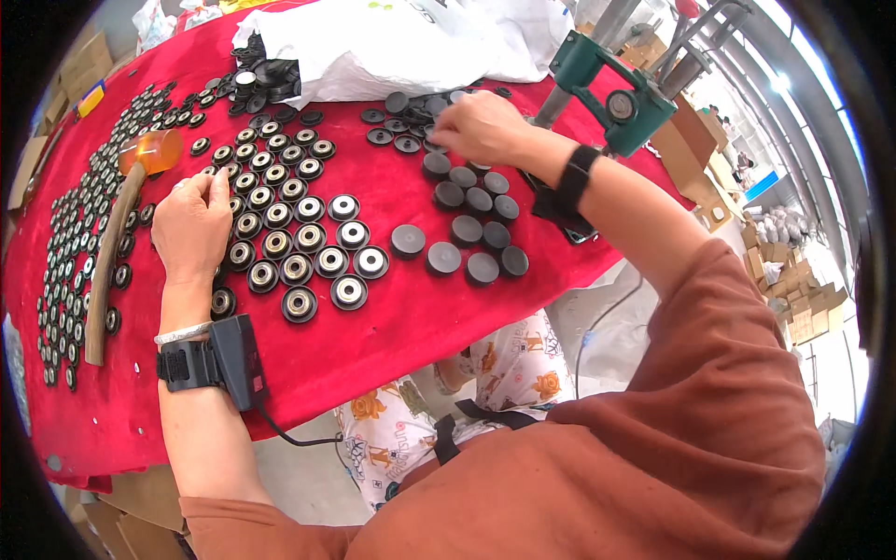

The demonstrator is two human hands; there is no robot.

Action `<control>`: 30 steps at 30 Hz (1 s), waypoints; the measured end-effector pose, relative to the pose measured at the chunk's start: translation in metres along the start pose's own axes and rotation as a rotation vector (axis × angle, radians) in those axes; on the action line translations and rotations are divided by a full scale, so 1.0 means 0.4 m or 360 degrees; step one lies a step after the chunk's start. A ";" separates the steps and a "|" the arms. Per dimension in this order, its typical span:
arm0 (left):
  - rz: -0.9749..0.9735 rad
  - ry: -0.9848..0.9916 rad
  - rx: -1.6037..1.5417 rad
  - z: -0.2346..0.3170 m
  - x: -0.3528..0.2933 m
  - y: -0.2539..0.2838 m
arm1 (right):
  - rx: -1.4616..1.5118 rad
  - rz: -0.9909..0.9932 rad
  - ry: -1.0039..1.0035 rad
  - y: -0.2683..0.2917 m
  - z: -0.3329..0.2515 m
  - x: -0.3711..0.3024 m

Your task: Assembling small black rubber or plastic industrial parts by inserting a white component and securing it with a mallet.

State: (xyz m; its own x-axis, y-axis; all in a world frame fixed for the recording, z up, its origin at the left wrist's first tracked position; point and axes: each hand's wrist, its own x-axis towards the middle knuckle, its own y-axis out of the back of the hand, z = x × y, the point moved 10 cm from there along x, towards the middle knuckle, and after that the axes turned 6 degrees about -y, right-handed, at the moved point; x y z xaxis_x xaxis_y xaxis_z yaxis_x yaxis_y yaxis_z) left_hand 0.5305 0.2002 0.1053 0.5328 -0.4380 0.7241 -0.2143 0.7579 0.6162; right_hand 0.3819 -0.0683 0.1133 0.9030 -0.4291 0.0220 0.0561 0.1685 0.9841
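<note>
My left hand [191, 229] rests at the left edge of a group of black-rimmed wheels with metal bearing centres [277, 245]. Its fingers are bent and closed beside the thumb; whatever lies between them is hidden. Farther right, my right hand [481, 128] reaches over a loose pile of black round caps [408, 143]. Its fingers curl down at the pile's edge, and what the tips hold cannot be made out. Between that hand and the table's near edge, several smooth black discs [443, 259] lie flat in loose rows.
A mallet with an amber head [161, 149] and wooden handle [110, 271] lies at the left, among many more wheels [79, 252]. A white bag [401, 56] covers the far side of the red cloth [392, 322]. A green press [611, 98] stands at the right.
</note>
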 end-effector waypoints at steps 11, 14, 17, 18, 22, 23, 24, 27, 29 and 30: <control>-0.0098 0.0101 -0.0033 -0.008 -0.001 -0.001 | 0.0191 0.0021 0.0273 -0.016 -0.112 0.079; -0.0135 0.0106 -0.0016 -0.010 0.002 -0.014 | 0.0530 0.0153 0.0403 0.011 -0.173 0.027; -0.0138 0.0122 0.0017 -0.010 0.000 -0.003 | 0.0664 0.0224 0.0523 0.030 -0.275 -0.039; -0.0122 0.0115 0.0025 -0.011 0.002 -0.003 | 0.0607 0.0282 0.0575 0.035 -0.301 -0.061; -0.0044 0.0039 0.0017 -0.006 0.003 -0.002 | 0.0207 0.0240 0.0735 0.007 -0.355 -0.096; -0.0045 0.0042 0.0016 -0.007 0.002 -0.002 | 0.0206 0.0225 0.0767 0.006 -0.360 -0.100; -0.0048 0.0042 0.0011 -0.009 0.002 -0.005 | 0.0206 0.0222 0.0769 0.004 -0.360 -0.101; -0.0111 0.0095 0.0030 -0.012 0.005 -0.008 | 0.0080 0.0177 0.0845 -0.013 -0.372 -0.108; -0.0173 0.0149 0.0054 -0.016 0.003 -0.015 | 0.0162 0.0223 0.0945 -0.005 -0.376 -0.115; -0.0153 0.0136 0.0049 -0.013 0.004 -0.011 | 0.0163 0.0220 0.0949 0.000 -0.377 -0.115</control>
State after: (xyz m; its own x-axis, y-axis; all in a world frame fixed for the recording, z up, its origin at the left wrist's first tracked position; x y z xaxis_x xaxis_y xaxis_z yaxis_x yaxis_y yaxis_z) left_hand 0.5366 0.1986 0.1019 0.6196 -0.4643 0.6329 -0.1832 0.6984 0.6918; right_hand 0.4047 0.0851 0.0857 0.9832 0.1651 0.0775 -0.0930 0.0884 0.9917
